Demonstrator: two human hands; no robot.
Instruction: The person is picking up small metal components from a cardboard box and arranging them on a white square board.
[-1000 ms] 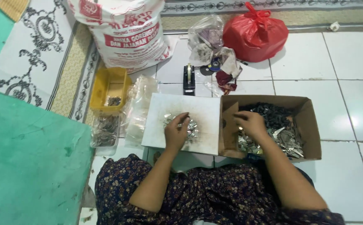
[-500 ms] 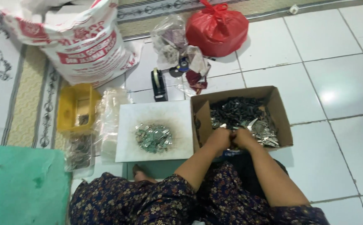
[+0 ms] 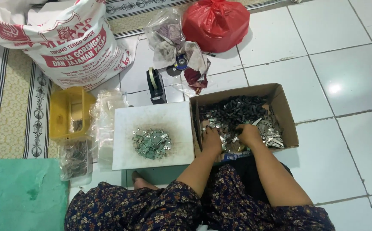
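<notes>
Both my hands, left point(image 3: 212, 139) and right point(image 3: 249, 134), dig into metal clips point(image 3: 233, 124) inside the cardboard box point(image 3: 286, 115); fingers buried, grip unclear. Sharp edges there could nick them.

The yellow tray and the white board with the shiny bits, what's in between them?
Head view: a heap of clear plastic bags lies between the yellow tray and the white board, its edge meeting the board's left side.

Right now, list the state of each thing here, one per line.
Cardboard box: open, holding metal parts.
Left hand: in the box, among the parts.
Right hand: in the box too.
White board: flat, small pile on it.
Red bag: tied shut.
</notes>
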